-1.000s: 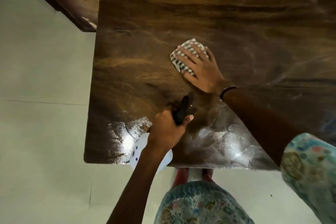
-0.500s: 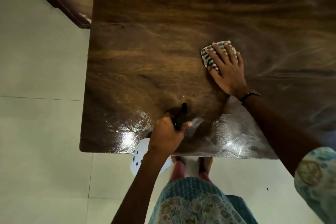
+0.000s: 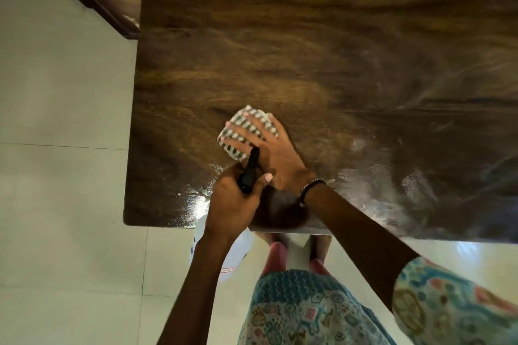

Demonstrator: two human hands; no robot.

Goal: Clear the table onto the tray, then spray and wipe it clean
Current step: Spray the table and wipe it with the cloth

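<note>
A dark wooden table point(image 3: 308, 50) fills most of the head view, with wet shiny streaks along its near edge. My right hand point(image 3: 269, 148) lies flat with spread fingers on a folded checked cloth point(image 3: 241, 129), pressing it onto the tabletop near the front left. My left hand point(image 3: 232, 202) grips the black trigger head of a white spray bottle point(image 3: 224, 258). The bottle body hangs below the table's near edge. The black nozzle points toward the cloth and overlaps my right hand's thumb side.
Pale floor tiles point(image 3: 61, 148) lie left of and below the table. A dark wooden piece of furniture point(image 3: 106, 0) stands at the far left corner. My patterned clothing point(image 3: 302, 308) and feet point(image 3: 277, 255) are just under the near edge.
My right hand slid the cloth to the right, then back left and nearer to me, close to the spray nozzle. The left hand kept its hold on the bottle.
</note>
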